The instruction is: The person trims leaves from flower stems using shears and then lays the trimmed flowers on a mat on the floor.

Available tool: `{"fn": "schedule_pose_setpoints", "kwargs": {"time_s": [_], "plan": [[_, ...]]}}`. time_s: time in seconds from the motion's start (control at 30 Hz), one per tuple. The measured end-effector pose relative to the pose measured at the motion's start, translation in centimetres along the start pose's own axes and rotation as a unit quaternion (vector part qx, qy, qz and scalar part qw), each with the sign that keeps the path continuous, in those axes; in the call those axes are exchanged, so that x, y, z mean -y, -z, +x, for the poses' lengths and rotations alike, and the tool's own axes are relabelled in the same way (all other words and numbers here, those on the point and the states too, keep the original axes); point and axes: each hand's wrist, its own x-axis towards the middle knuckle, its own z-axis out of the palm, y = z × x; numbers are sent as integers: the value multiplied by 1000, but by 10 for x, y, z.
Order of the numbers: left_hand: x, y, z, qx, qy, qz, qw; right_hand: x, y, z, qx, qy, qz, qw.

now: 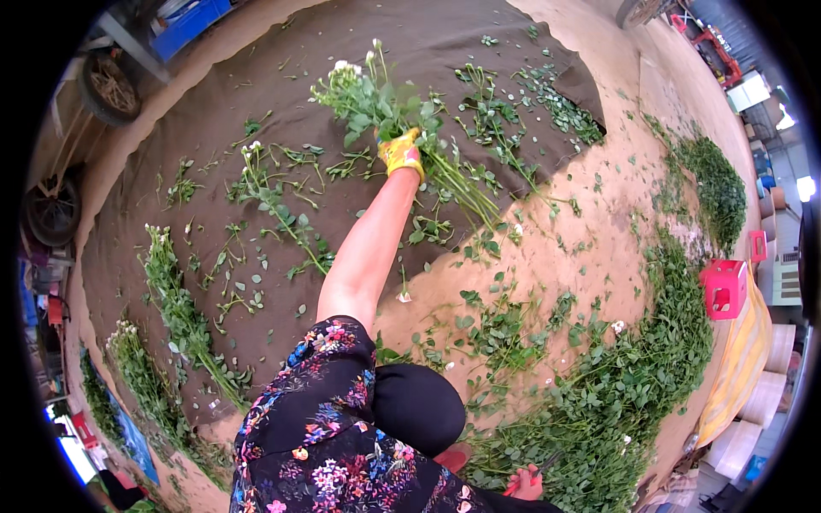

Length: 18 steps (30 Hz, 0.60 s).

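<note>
Nearest to me is my own dark floral-print sleeve [316, 427] and my black-clad knee [417, 406], and just past the knee, low at the frame's edge, my right hand [528, 484] rests with something thin and red in it; too little shows for me to tell what it is or how tightly those fingers are closed. Around it spreads the thick heap of stripped green leaves [616, 402] on the sandy tan floor [590, 222]. My bare left arm runs straight out from the shoulder, and at its end my left hand [400, 154], in a yellow work glove, has its fingers clamped around the bunch of long green flower stems with small white buds [385, 107]. The bunch lies on the dark brown ground cloth [282, 85], its long axis slanting: bud heads up and to the left of the fingers, cut ends trailing down and to the right toward the cloth's edge. So the left hand is on it, the right well apart. To the left on the cloth lie a loose single stem with white buds [274, 201] and two laid-out rows of similar stems [180, 308]. Farther off to the right sits a red plastic crate [723, 289].
</note>
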Motion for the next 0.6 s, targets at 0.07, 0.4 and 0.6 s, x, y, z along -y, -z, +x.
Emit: {"fn": "schedule_pose_setpoints", "kwargs": {"time_s": [0.07, 0.4, 0.6], "plan": [[-8, -9, -6, 16, 23, -76, 997, 1, 0, 1, 7, 6, -7, 1000], [46, 20, -3, 71, 42, 248, 965, 21, -23, -26, -43, 32, -1, 999], [25, 12, -43, 170, -327, 110, 923, 27, -37, -35, -80, 8, -15, 997]]}}
